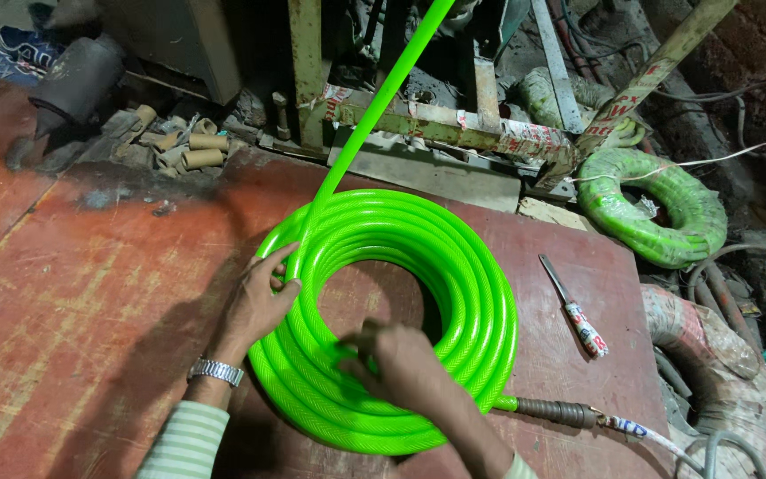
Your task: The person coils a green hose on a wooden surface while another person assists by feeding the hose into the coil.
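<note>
On the red worktop (90, 293), both hands grasp a coiled green hose (480, 293).
Right hand (401, 359) grips the coil's near inner edge, left hand (259, 302) its outer side; beyond the coil, a wrapped green coil (658, 208).

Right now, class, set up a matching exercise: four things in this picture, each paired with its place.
Things:
1. left hand
2. right hand
3. knife
4. wrapped coil

Places:
A. off the table, top right
B. inner near side of the green hose coil
C. on the table, right of the coil
D. coil's outer left edge

Pairs: 1-D, 2-B, 3-C, 4-A
</note>
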